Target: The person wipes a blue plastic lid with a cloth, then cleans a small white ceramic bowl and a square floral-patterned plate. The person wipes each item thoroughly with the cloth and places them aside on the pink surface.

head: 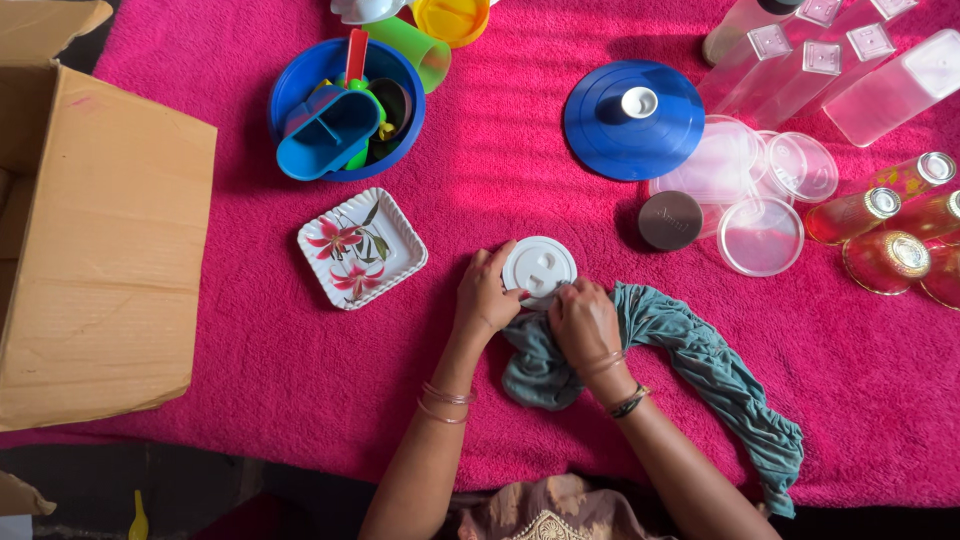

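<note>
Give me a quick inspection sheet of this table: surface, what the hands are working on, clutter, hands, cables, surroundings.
Surface: pink towel cloth covers the table.
Job's things: round white lid; teal rag bunched against it.
Clutter: flowered square dish; blue bowl full of plastic pieces; blue round lid; brown cap; clear lids; clear square bottles; amber glass bottles.
Hands: left hand grips the lid's edge; right hand presses the rag on it.
Cables: nothing seen.
Surroundings: open cardboard box at left.
</note>
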